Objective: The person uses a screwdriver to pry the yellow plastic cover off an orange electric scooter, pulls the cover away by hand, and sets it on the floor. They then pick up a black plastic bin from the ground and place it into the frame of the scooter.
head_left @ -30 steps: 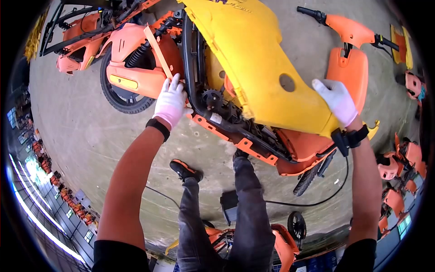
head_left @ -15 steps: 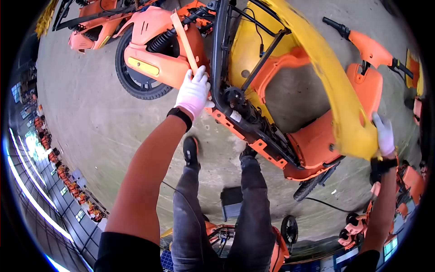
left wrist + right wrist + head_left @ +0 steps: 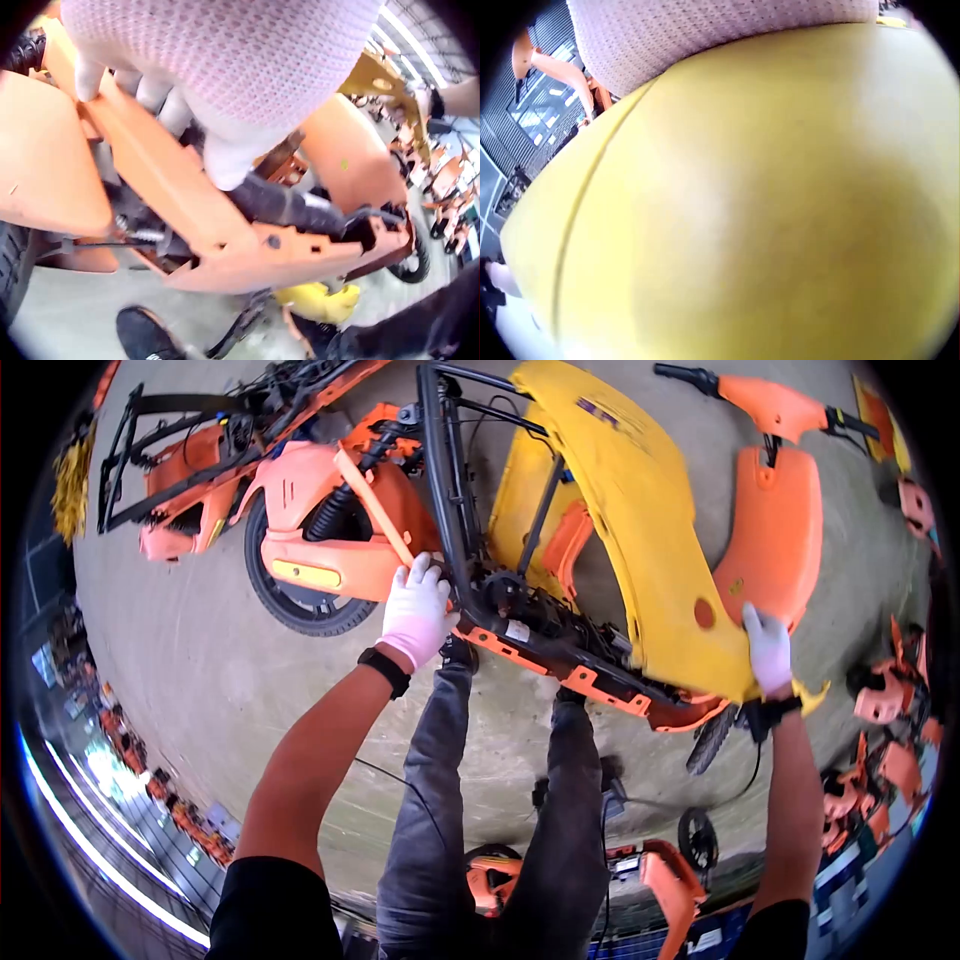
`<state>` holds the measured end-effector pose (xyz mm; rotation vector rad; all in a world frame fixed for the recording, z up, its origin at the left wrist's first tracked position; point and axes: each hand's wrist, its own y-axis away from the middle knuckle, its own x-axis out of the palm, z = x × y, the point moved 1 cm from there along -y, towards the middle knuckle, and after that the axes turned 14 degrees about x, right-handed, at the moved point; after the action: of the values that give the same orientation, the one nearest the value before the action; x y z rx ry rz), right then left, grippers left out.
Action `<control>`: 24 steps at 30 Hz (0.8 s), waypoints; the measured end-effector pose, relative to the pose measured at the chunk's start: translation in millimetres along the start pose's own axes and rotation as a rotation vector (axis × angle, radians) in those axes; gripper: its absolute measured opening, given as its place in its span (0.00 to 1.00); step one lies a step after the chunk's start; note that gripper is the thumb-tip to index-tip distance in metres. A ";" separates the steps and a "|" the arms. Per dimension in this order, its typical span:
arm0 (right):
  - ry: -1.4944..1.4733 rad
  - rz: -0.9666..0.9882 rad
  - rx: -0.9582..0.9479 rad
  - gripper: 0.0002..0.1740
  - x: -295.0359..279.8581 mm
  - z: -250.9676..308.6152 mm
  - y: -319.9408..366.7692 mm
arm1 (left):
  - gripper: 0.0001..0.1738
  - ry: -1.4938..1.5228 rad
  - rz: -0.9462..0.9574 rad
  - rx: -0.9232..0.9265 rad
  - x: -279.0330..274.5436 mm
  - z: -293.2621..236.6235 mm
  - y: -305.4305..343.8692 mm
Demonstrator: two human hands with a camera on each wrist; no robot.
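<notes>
My left hand [image 3: 416, 610], in a white-and-pink knit glove, grips an orange trim strip [image 3: 150, 165] beside the rear wheel. In the left wrist view its fingers hook over the strip, with the thumb beside a black frame tube [image 3: 285, 206]. My right hand [image 3: 768, 648], gloved alike, holds the narrow lower end of a large yellow body panel [image 3: 640, 510]. The panel stands tilted along the far side of the electric scooter's black frame [image 3: 447, 470], with a round hole near the held end. Its smooth yellow face fills the right wrist view, where the right fingers are hidden.
The scooter's rear wheel [image 3: 320, 610] lies left of the frame, its orange front shield [image 3: 775, 530] and handlebar to the right. Another stripped scooter frame [image 3: 180, 460] stands at upper left. Several orange scooters [image 3: 885, 680] line the right side. A cable trails across the concrete floor.
The yellow panel tilted outward to the right, then came partly back, its outer face showing again. My right hand moved with it. My left hand stays at the strip while the head view shifts.
</notes>
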<state>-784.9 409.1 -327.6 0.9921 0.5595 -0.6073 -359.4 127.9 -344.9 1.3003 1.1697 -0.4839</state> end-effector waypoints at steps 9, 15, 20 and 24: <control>0.771 -0.225 -0.158 0.24 30.3 8.0 -37.9 | 0.27 -0.109 -0.373 0.127 -104.3 87.2 -81.8; 0.341 -0.396 -0.040 0.06 74.0 15.3 95.4 | 0.33 -0.527 -0.093 0.088 -133.5 140.6 -177.9; -0.167 0.116 0.641 0.21 191.2 2.3 207.5 | 0.19 -0.472 0.039 0.223 -143.6 145.8 -232.1; -1.210 0.237 1.290 0.27 240.7 42.1 182.9 | 0.18 -0.293 -0.051 0.430 -119.9 201.9 -272.2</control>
<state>-482.2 396.5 -364.4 1.5559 -1.1724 -1.2238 -555.0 -168.0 -403.6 1.5027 0.8812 -0.9692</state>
